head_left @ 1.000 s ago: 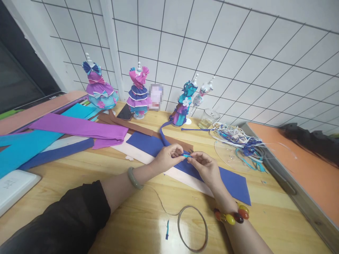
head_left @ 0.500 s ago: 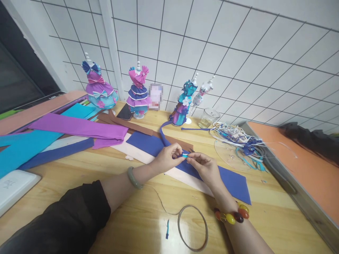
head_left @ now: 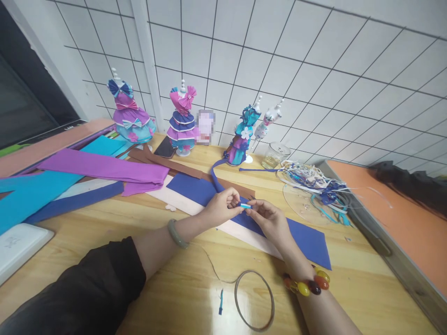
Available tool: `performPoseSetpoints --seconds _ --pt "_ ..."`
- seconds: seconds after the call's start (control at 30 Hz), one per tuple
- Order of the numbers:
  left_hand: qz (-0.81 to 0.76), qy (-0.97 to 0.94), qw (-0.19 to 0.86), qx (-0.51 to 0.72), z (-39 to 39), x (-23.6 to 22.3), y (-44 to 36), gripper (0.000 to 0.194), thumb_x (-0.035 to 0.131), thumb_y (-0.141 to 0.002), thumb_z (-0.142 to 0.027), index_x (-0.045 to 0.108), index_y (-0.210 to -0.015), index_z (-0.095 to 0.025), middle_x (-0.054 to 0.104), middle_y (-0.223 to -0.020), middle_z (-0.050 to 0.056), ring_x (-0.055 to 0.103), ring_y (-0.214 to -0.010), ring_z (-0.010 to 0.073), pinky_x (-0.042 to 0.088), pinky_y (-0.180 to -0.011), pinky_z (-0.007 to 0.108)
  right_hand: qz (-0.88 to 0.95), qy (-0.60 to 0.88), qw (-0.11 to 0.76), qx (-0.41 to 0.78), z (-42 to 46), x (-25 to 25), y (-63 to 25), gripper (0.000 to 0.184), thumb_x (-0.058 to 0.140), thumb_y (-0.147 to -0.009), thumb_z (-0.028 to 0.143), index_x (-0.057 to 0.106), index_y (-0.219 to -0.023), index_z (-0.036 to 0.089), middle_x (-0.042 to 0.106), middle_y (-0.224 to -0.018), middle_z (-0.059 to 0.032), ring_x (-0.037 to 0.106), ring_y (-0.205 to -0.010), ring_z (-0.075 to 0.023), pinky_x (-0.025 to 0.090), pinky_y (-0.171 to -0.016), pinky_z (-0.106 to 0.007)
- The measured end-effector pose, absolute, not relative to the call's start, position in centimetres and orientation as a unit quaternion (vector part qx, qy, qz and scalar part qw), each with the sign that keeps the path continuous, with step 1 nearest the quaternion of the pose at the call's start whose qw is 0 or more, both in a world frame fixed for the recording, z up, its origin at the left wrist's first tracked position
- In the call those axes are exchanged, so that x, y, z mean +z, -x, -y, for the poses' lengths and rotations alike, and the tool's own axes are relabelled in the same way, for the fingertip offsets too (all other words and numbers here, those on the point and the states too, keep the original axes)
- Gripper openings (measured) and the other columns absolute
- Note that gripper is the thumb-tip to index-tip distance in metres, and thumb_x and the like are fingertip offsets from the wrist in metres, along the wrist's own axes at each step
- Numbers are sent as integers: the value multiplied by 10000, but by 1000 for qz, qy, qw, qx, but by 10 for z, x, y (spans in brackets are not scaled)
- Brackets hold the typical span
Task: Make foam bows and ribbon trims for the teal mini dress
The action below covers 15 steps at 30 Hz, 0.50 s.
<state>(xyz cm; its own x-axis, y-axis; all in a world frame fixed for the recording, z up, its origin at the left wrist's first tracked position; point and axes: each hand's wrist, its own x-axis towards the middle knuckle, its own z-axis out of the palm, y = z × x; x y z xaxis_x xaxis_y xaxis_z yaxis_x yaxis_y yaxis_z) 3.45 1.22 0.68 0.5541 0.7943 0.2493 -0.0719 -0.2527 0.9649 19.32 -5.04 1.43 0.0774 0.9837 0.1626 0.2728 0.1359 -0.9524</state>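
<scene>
A small strip of blue and white fabric (head_left: 246, 205) is stretched between my fingertips near the middle of the view. My left hand (head_left: 223, 204) pinches its left end, and my right hand (head_left: 268, 217) pinches the right end between thumb and forefinger. Beneath both hands lies a long dark blue fabric strip (head_left: 307, 239) on top of a pale pink strip (head_left: 230, 229). A narrow blue ribbon (head_left: 215, 176) curves down behind my left hand. Closer to me, a thin cord ring (head_left: 273, 302) and a tiny blue scrap (head_left: 220, 302) rest on the wooden table.
Small dress forms in fabric dresses (head_left: 132, 114) stand along the tiled wall, with a glass jar (head_left: 275, 156) at their right. Purple fabric (head_left: 104, 167) and turquoise fabric (head_left: 52, 193) spread across the left. A heap of ribbon scraps (head_left: 314, 184) sits right, beside an orange surface (head_left: 401, 204).
The small strip between my fingertips has turned slightly, and more of its white and blue face shows. My right fingers have shifted a little to the right.
</scene>
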Motion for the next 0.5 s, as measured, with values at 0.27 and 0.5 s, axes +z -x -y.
performPoseSetpoints --seconds 0.27,0.5 --pt "-269 -692 551 381 -13 5 -35 115 589 -680 -235 551 -690 -127 556 -660 2 507 -599 78 418 -589 207 594 571 470 316 52 17 -194 168 611 -719 330 638 -820 199 641 -770 -42 567 -691 -161 456 -660 -295" --pt "-278 -699 535 384 -14 2 -36 165 594 -688 -255 640 -792 -135 610 -719 31 527 -632 100 421 -566 209 606 580 464 285 51 17 -194 158 611 -718 312 676 -823 215 662 -833 -51 594 -745 -180 470 -678 -312"
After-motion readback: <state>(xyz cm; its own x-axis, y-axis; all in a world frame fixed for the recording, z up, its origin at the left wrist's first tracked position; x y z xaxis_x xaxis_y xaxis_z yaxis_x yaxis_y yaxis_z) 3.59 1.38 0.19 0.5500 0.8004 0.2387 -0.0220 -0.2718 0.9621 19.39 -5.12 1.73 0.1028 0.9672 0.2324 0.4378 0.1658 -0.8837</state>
